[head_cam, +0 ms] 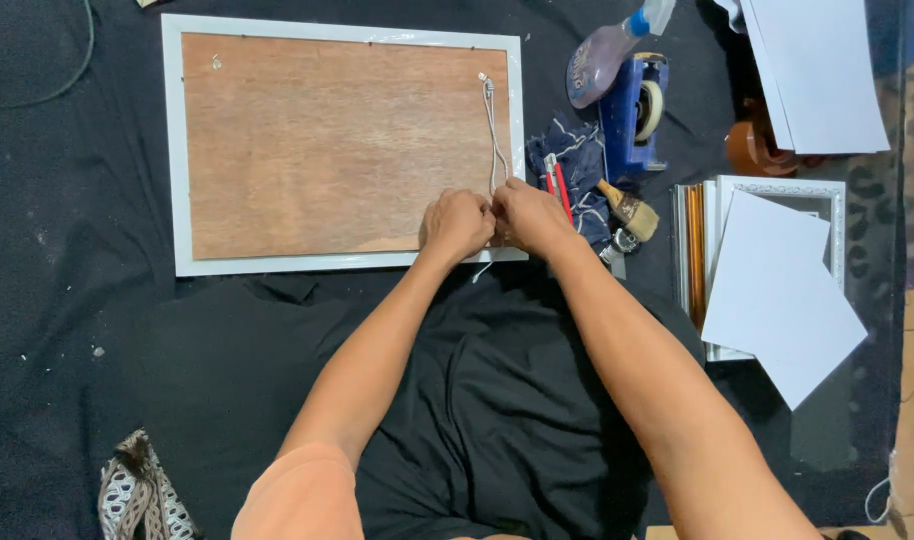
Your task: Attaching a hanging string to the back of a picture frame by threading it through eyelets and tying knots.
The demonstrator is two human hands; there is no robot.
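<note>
While the white picture frame [177,150] lies face down on black cloth, your left hand [457,225] and right hand [527,215] meet at its lower right corner, fingers pinching the white hanging cord [494,140] against the brown backing board [327,140].

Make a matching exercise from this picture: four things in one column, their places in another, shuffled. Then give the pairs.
Things:
1. hanging cord
2. tape dispenser
3. paintbrush
4. white sheets

Places:
A. on the stacked frames, right
B. along the right edge of the wooden frame backing
C. beside the spray bottle, top
D. just right of the right hand

Pairs: 1-B, 2-C, 3-D, 4-A
</note>
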